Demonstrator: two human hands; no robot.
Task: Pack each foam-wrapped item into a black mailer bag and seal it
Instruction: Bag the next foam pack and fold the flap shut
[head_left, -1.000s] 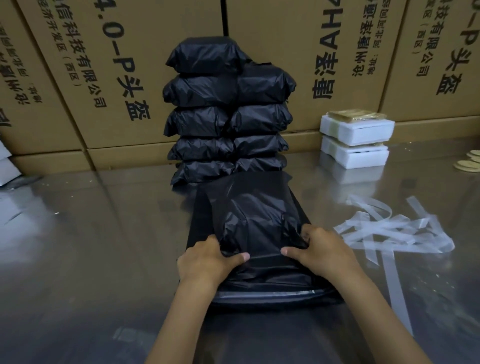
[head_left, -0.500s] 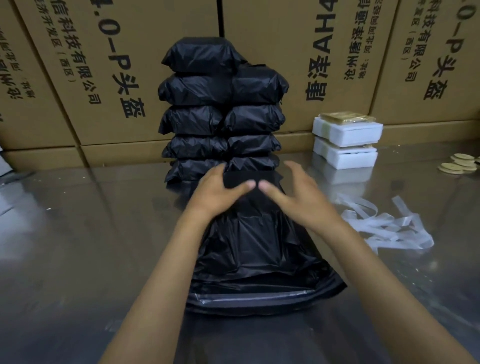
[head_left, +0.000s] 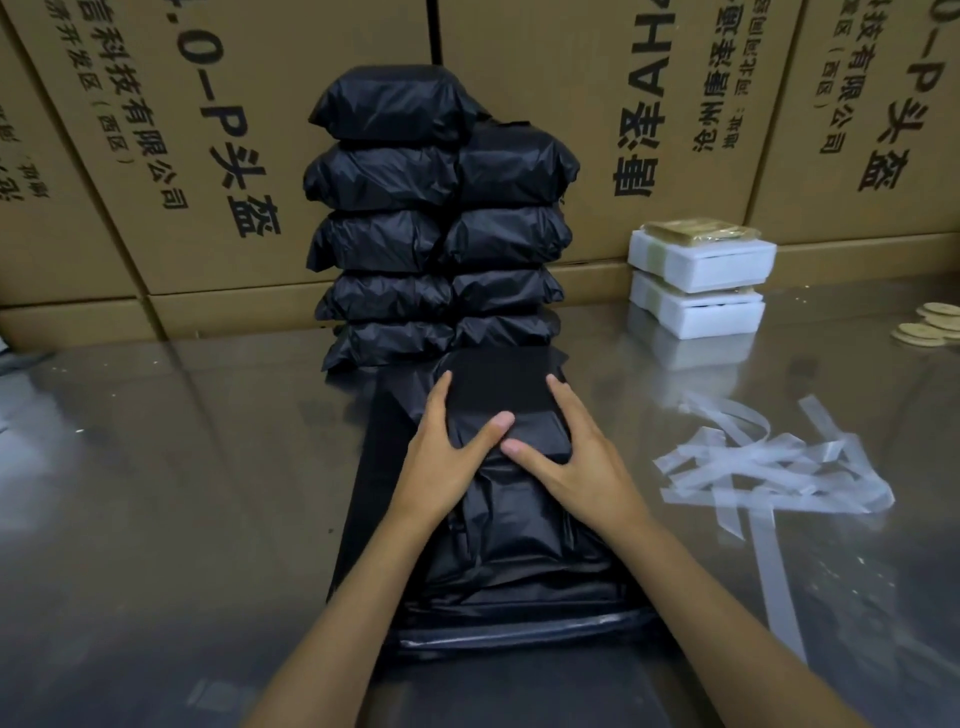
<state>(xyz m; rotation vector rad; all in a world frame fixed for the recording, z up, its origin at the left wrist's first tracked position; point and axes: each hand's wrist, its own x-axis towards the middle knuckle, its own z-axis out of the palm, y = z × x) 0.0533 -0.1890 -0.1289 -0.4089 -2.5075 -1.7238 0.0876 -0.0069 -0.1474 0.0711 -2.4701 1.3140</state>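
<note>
Here the black mailer bag (head_left: 498, 525) lay in the near centre of the steel table (head_left: 171, 493), on a pile of flat unused bags (head_left: 363, 499), presumably kept there so that the next one was at hand. Its folded flap (head_left: 498, 384) was pressed down by the left hand (head_left: 447, 457) and right hand (head_left: 576, 457), fingers flat and spread, nothing gripped, apparently so that the seal would stick. Just beyond, sealed parcels (head_left: 436, 228) were stacked against the cartons (head_left: 182, 156). At far right two foam-wrapped items (head_left: 701, 280) waited, and peeled strips (head_left: 769, 467) were discarded at right.
</note>
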